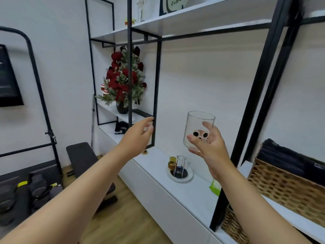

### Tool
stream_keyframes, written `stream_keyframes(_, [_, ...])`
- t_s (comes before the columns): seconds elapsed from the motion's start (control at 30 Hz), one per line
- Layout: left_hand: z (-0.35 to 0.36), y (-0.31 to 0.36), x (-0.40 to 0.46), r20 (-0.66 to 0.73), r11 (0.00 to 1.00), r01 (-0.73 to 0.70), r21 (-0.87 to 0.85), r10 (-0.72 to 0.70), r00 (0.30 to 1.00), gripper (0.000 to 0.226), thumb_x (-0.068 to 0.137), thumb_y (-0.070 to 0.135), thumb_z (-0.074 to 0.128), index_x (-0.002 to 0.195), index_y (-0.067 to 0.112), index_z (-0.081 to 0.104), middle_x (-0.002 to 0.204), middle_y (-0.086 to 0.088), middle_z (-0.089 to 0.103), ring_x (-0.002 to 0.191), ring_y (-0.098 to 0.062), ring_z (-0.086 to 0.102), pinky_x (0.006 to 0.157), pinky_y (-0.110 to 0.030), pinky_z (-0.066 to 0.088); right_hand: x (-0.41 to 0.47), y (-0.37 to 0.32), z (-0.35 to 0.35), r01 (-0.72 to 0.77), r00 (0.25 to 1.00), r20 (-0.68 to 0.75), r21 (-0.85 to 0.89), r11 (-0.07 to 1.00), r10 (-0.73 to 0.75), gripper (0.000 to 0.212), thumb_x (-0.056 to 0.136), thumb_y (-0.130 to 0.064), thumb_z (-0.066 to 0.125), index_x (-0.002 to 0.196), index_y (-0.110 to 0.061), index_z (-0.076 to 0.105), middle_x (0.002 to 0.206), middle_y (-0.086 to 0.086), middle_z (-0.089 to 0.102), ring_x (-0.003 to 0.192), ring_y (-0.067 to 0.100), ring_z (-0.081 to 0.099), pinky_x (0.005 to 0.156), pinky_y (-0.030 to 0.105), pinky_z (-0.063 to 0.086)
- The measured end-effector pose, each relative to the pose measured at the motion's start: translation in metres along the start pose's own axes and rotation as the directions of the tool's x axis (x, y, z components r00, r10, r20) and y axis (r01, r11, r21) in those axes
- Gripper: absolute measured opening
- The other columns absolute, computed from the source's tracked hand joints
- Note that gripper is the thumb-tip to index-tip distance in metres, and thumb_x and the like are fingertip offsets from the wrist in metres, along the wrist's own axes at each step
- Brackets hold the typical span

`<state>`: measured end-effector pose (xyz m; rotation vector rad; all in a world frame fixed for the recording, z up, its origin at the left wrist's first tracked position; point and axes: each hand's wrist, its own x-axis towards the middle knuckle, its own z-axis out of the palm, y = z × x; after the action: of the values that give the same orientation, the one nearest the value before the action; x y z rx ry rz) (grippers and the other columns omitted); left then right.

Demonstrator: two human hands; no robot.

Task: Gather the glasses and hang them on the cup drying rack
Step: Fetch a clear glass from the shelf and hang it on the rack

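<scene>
My right hand [212,147] holds a clear glass [197,124] printed with two black eyes, upright and raised above the white counter. Below it stands the cup drying rack [181,169], thin wire pegs on a round white base. An amber glass [172,162] hangs on the rack's left side. My left hand [140,136] reaches forward with fingers apart and holds nothing; it is close to the black shelf frame [157,95], left of the rack.
The white counter [158,162] runs along the wall under black-framed shelves. A small decorated tree [124,80] stands on a shelf at left. A wicker basket [284,187] with dark cloth sits at right. A green object [215,188] lies near a post.
</scene>
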<state>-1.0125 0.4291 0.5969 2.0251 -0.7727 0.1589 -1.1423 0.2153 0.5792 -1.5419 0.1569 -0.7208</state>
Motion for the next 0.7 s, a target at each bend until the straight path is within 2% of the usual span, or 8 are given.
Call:
stream_keyframes(0.07, [0.001,-0.018,0.012,-0.012,1.0,0.025,0.002,-0.025,1.0,0.045,0.107,0.037,0.042,0.152,0.035,0.039,0.144,0.002,0.053,0.126,-0.016,0.055,0.098,-0.032,0.047,0.022,0.013,0.011,0.0,1.0,0.023,0.001,1.0,0.0,0.073,0.085,-0.026,0.087,0.144,-0.037,0.046,0.131,-0.003,0.06,0.121,0.019,0.068,0.092,0.044,0.064])
stream_keyframes(0.13, [0.006,-0.032,0.027,-0.011,0.999,0.049,0.013,-0.049,0.999,0.045,0.107,0.037,0.042,0.152,0.036,0.038,0.145,0.0,0.053,0.125,-0.016,0.056,0.101,-0.035,0.047,0.047,0.026,0.021,-0.007,0.999,0.044,0.01,1.0,0.007,0.072,0.084,-0.027,0.088,0.141,-0.039,0.046,0.132,-0.002,0.06,0.122,0.021,0.068,0.092,0.044,0.064])
stream_keyframes(0.37, [0.031,-0.063,0.106,-0.059,0.992,0.067,0.109,-0.061,0.996,0.048,0.106,0.039,0.045,0.153,0.035,0.038,0.141,0.005,0.054,0.115,-0.007,0.054,0.097,-0.028,0.044,0.146,0.075,0.038,-0.04,0.991,0.126,0.029,0.999,0.036,0.071,0.084,-0.027,0.088,0.141,-0.04,0.046,0.129,-0.009,0.058,0.121,0.016,0.064,0.086,0.041,0.066])
stream_keyframes(0.47, [0.043,-0.071,0.142,-0.083,0.988,0.084,0.131,-0.074,0.994,0.049,0.105,0.04,0.046,0.153,0.035,0.038,0.141,0.008,0.054,0.113,-0.005,0.054,0.094,-0.026,0.044,0.188,0.094,0.036,-0.068,0.985,0.162,0.029,0.997,0.062,0.07,0.083,-0.028,0.089,0.138,-0.044,0.047,0.134,-0.004,0.058,0.122,0.017,0.065,0.086,0.043,0.066])
stream_keyframes(0.7, [0.079,-0.091,0.21,-0.09,0.986,0.078,0.144,-0.066,0.994,0.048,0.104,0.042,0.049,0.152,0.036,0.041,0.14,0.011,0.053,0.119,-0.006,0.056,0.098,-0.028,0.044,0.258,0.138,0.023,-0.096,0.978,0.186,0.024,0.995,0.09,0.071,0.081,-0.03,0.09,0.135,-0.047,0.048,0.135,-0.003,0.058,0.126,0.021,0.063,0.082,0.042,0.067])
